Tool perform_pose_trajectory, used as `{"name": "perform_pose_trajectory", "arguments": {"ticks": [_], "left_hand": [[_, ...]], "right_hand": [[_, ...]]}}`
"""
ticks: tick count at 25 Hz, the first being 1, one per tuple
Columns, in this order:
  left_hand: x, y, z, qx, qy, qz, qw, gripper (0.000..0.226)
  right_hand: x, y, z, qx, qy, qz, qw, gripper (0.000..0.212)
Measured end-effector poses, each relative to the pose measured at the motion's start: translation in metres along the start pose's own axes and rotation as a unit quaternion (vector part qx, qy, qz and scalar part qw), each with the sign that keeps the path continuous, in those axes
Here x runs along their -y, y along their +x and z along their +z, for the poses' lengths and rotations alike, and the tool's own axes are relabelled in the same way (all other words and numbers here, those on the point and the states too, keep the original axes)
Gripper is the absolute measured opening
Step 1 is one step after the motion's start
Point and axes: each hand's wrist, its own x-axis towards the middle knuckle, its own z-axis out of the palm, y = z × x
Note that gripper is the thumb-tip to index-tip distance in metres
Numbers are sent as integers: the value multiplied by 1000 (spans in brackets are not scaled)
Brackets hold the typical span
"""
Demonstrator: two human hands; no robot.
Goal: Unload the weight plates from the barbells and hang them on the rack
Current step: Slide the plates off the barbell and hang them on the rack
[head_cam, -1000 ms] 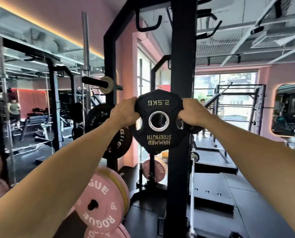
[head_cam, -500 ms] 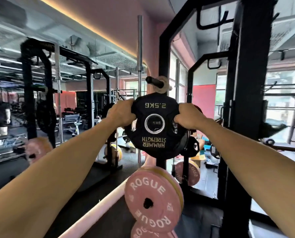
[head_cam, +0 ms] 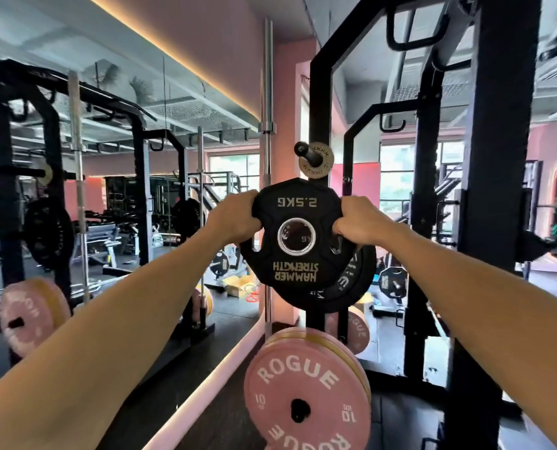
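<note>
A: Two hands, left and right, clenched on the 2.5 kg plate at frame centre — the view has swung onto the rack upright!

B: Yes, black plates now sit right behind it; I'd say hanging comes next.

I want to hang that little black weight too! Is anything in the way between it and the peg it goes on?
Nothing visible blocks it. The 2.5 kg plate, in both hands, sits right in front of black plates already hanging; their peg is hidden behind it.
</note>
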Motion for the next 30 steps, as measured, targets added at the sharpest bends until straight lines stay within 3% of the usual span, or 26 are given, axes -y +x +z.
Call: {"name": "perform_pose_trajectory", "arguments": {"ticks": [11, 15, 19, 26, 30], "left_hand": [[37, 107, 85, 39, -29, 70, 996, 38], [54, 136, 121, 89, -43, 89, 991, 40], [84, 167, 170, 114, -50, 91, 988, 48], [130, 216, 254, 157, -67, 84, 982, 38], [139, 238, 281, 185, -72, 87, 976, 41]], "right_hand": [[-44, 76, 32, 9, -43, 51, 998, 8], [-68, 105, 58, 46, -38, 86, 995, 21], [-93, 137, 96, 64, -30, 110, 991, 15], [-131, 185, 166, 76, -38, 169, 982, 28], [-144, 202, 181, 85, -73, 194, 975, 18]]}}
